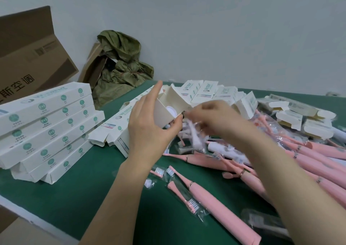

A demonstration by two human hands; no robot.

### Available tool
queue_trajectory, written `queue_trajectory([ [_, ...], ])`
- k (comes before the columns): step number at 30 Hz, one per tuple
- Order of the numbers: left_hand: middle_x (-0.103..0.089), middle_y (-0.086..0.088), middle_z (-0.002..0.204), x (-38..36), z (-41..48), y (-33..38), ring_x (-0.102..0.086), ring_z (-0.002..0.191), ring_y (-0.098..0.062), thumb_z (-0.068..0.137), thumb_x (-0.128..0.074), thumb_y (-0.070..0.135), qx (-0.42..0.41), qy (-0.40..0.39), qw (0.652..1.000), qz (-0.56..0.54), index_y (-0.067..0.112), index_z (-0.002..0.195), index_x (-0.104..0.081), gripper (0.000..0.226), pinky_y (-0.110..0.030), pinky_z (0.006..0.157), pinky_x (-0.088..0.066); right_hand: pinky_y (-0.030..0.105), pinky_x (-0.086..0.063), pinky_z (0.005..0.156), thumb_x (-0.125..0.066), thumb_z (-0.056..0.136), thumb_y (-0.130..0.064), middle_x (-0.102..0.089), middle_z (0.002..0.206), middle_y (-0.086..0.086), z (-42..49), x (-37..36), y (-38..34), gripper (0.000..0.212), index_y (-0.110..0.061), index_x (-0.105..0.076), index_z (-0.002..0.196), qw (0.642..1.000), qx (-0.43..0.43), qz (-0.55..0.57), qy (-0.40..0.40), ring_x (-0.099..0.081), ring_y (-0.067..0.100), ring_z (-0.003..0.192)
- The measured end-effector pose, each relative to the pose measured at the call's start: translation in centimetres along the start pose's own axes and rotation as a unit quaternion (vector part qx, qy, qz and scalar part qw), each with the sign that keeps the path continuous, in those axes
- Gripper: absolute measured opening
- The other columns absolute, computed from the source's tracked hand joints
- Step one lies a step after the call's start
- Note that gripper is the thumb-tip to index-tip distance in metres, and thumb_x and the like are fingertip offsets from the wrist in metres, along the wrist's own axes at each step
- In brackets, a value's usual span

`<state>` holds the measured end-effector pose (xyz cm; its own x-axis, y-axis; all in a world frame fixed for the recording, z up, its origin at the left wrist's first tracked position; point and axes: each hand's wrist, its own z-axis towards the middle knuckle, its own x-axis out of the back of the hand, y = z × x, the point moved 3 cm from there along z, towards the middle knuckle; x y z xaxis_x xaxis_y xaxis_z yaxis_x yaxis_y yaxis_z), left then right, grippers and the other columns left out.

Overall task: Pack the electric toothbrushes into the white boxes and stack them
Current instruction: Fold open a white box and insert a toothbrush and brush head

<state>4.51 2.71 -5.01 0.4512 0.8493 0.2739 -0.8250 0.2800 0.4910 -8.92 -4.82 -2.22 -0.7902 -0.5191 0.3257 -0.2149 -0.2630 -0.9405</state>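
Bare green table (89, 198) from 6 to 8 o'clock, matte and flat, ending in a pale front edge at 7 o'clock. At 9 o'clock, a stack of white boxes (46, 128): long, crisp-cornered card, unevenly piled. At centre, an open white box (162, 111) gripped near its mouth by the left hand (148, 126), thumb at the lower rim. Just beside that mouth, the right hand (209, 113), blurred; grip impossible to tell. From 3 to 5 o'clock, smooth pink toothbrushes (221, 213) in crinkled clear wrap, crowding the table. At 1 o'clock, empty flat boxes (204, 91). Behind, at 10 to 11 o'clock, a brown cardboard carton (28, 57) and crumpled olive cloth (121, 61).
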Motion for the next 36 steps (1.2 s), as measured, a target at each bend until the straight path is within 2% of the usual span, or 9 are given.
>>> queue_trajectory([
  [2,-0.044,0.019,0.119,-0.3,-0.1,0.1,-0.042,0.112,-0.002,0.073,-0.072,0.032,0.005,-0.020,1.000,0.001,0.022,0.140,-0.042,0.074,-0.022,0.097,-0.034,0.015,-0.047,0.043,-0.065,0.075,-0.014,-0.058,0.055,0.000,-1.4,2.0,-1.9,0.009,-0.008,-0.064,0.068,0.967,-0.004,0.247,-0.066,-0.055,0.007,0.043],
  [5,-0.049,0.013,0.120,-0.8,-0.3,0.6,-0.044,0.110,-0.006,0.074,-0.069,0.038,-0.001,-0.046,0.999,0.006,0.020,0.141,-0.041,0.075,-0.038,0.097,-0.041,0.018,-0.054,0.050,-0.064,0.071,-0.010,-0.062,0.061,0.002,-2.3,2.4,-3.3,0.005,-0.009,-0.066,0.066,0.934,0.049,0.344,-0.087,-0.060,0.010,0.048],
  [9,-0.050,0.016,0.116,-1.2,-0.5,0.9,-0.043,0.104,0.000,0.071,-0.069,0.037,0.002,-0.061,0.998,0.007,0.022,0.141,-0.041,0.076,-0.046,0.094,-0.046,0.025,-0.059,0.064,-0.060,0.087,0.001,-0.060,0.067,0.003,-1.6,0.1,-3.1,0.014,-0.007,-0.056,0.077,0.964,0.126,0.227,0.051,-0.063,0.013,0.055],
  [14,-0.056,0.004,0.125,-1.3,-0.6,0.9,-0.042,0.115,-0.007,0.073,-0.069,0.034,-0.007,-0.058,0.998,0.022,0.017,0.141,-0.042,0.075,-0.036,0.100,-0.037,0.038,-0.059,0.071,-0.057,0.087,-0.005,-0.057,0.075,-0.006,-1.5,1.1,-2.5,0.012,-0.014,-0.051,0.081,0.934,0.193,0.134,0.267,-0.068,0.011,0.061],
  [18,-0.059,-0.002,0.122,-1.4,-0.6,0.9,-0.045,0.112,-0.010,0.073,-0.070,0.032,-0.015,-0.058,0.998,0.034,0.013,0.140,-0.044,0.074,-0.038,0.098,-0.040,0.042,-0.057,0.073,-0.061,0.087,-0.010,-0.059,0.077,-0.011,-1.8,0.8,-2.3,0.016,-0.021,-0.051,0.081,0.924,0.223,0.083,0.299,-0.069,0.013,0.067],
  [26,-0.057,0.004,0.124,-0.4,-0.6,1.1,-0.053,0.112,-0.017,0.066,-0.070,0.036,0.043,-0.020,0.999,-0.020,0.021,0.139,-0.046,0.079,-0.046,0.095,-0.046,0.020,-0.050,0.071,-0.067,0.083,-0.007,-0.059,0.085,-0.002,-2.6,-3.5,-2.5,0.013,-0.015,-0.056,0.085,0.890,0.349,-0.082,0.282,-0.059,0.010,0.077],
  [29,-0.058,0.007,0.121,-0.5,-0.6,1.5,-0.049,0.110,-0.009,0.064,-0.073,0.033,0.030,-0.003,1.000,-0.009,0.019,0.137,-0.048,0.079,-0.043,0.095,-0.046,0.013,-0.040,0.070,-0.070,0.083,-0.017,-0.055,0.087,-0.003,-2.3,-2.7,-2.0,0.011,-0.013,-0.063,0.089,0.889,0.319,-0.127,0.304,-0.047,0.004,0.075],
  [33,-0.056,0.012,0.117,-0.9,-0.7,1.6,-0.049,0.107,-0.008,0.069,-0.064,0.043,0.005,-0.017,1.000,-0.014,0.018,0.138,-0.046,0.075,-0.046,0.091,-0.048,0.026,-0.038,0.066,-0.061,0.090,-0.028,-0.050,0.087,-0.004,-2.4,-3.3,-1.4,0.017,-0.014,-0.064,0.100,0.883,0.296,-0.231,0.282,-0.049,0.013,0.082],
  [36,-0.045,0.026,0.115,-0.6,-0.6,1.4,-0.048,0.108,-0.004,0.070,-0.053,0.048,0.017,0.004,0.999,-0.033,0.021,0.139,-0.045,0.075,-0.034,0.091,-0.042,0.029,-0.041,0.063,-0.049,0.092,-0.030,-0.048,0.089,-0.004,-2.4,-3.3,-2.1,0.028,-0.020,-0.065,0.113,0.887,0.311,-0.270,0.211,-0.048,0.013,0.086],
])
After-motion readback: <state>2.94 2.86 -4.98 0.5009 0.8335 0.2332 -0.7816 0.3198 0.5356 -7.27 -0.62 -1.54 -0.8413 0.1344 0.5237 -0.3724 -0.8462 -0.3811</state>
